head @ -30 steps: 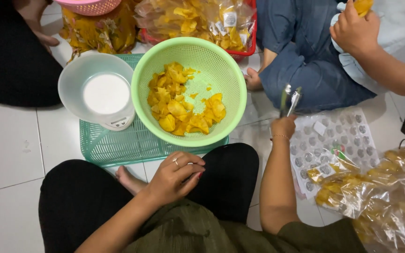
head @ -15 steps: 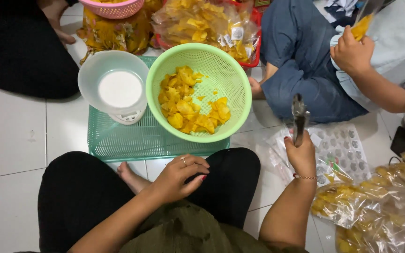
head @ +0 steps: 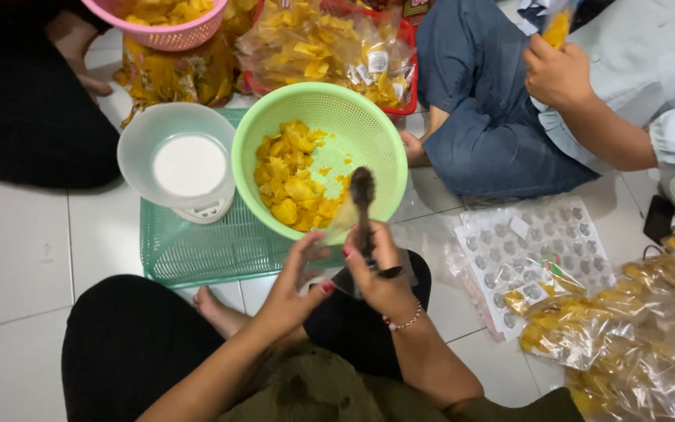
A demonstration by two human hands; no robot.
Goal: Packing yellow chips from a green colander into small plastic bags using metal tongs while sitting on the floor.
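Note:
My right hand is closed around a pair of dark metal tongs, which point up over the near rim of a green colander bowl holding yellow chips. My left hand is just left of it, fingers pinching the edge of a thin clear plastic bag held between both hands. The bag and tongs are blurred. Both hands hover above my crossed legs in black trousers.
A white bowl on a kitchen scale and the colander stand on a green mesh tray. Filled chip bags and a pink basket lie beyond. Another person's hand holds a bag. Packed bags and a sheet of empty bags lie to the right.
My right hand has swung the tongs from the right side in front of me. My left hand rose off my knee to meet it and now pinches the clear bag.

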